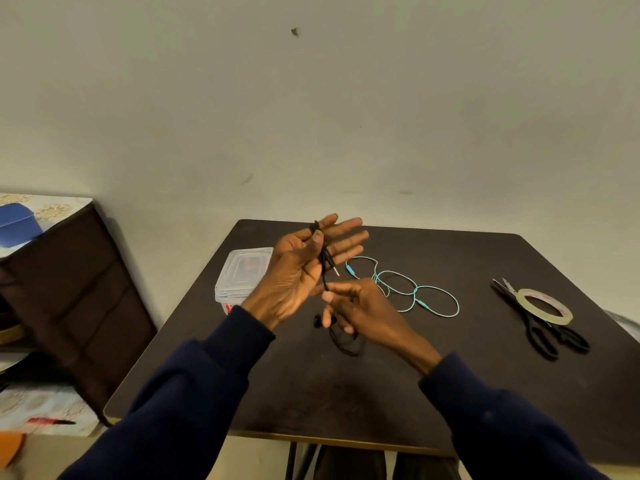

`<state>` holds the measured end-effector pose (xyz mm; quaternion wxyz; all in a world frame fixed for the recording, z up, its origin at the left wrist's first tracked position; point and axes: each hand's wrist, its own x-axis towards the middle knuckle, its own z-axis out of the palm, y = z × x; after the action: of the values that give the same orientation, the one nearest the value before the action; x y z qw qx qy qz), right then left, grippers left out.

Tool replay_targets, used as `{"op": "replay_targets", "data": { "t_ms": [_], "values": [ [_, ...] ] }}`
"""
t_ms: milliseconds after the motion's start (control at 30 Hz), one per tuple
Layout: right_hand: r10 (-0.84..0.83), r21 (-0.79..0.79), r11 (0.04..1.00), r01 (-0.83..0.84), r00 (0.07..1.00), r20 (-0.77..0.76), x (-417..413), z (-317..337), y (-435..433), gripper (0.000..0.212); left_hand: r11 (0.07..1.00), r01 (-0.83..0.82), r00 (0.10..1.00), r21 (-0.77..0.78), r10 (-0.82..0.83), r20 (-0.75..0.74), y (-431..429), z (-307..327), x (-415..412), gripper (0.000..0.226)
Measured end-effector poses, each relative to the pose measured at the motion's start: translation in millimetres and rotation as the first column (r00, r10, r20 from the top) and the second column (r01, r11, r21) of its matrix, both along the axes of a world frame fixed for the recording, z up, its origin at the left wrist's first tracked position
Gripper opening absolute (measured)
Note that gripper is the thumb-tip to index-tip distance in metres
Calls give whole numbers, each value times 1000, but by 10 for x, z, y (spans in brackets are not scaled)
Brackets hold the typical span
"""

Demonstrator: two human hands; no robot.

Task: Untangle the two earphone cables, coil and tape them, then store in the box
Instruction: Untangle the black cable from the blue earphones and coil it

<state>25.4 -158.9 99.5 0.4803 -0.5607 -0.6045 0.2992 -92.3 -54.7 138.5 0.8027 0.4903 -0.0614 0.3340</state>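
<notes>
My left hand is raised over the table, palm toward me, fingers straight, with the black earphone cable looped over them and my thumb pressing it against the fingers. Its metal plug hangs near the palm. Just below, my right hand pinches the same black cable between thumb and fingertips. The rest of the cable and its earbuds trail down to the dark table. The teal earphone cable lies loose in loops to the right of my hands. A clear plastic box with its lid on stands at the left.
A roll of clear tape lies on black scissors at the table's right side. A brown cabinet stands left of the table, with a wall behind.
</notes>
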Motion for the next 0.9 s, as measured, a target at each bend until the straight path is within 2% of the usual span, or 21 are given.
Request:
{"op": "replay_targets", "data": {
  "t_ms": [100,200,333,433,533,667,800,900],
  "values": [
    [-9,14,1000,9,999,33,-18,52,-59,25,967,-182,979,180,195,-59,103,-41,-8,41],
    [-45,42,999,34,952,302,20,174,-97,23,868,-322,909,378,395,-133,154,-109,-15,34],
    [-26,84,996,-27,824,566,42,332,-123,14,795,-327,858,511,476,-193,173,-211,-13,29],
    [-133,219,976,-3,787,603,94,486,-107,14,783,-282,825,554,493,-277,88,-233,-20,29],
    [-216,317,948,32,798,563,199,608,-49,11,878,-190,840,440,377,-390,-15,-265,-24,34],
    [-259,365,928,75,836,484,275,628,24,7,936,-143,889,320,264,-375,-37,-275,-38,37],
    [-299,419,902,107,854,426,357,586,56,6,986,-39,877,160,110,-468,-63,-247,-101,55],
    [-284,418,903,104,873,397,410,534,110,8,999,46,912,15,-36,-408,-83,-240,-147,41]
  ]
}}
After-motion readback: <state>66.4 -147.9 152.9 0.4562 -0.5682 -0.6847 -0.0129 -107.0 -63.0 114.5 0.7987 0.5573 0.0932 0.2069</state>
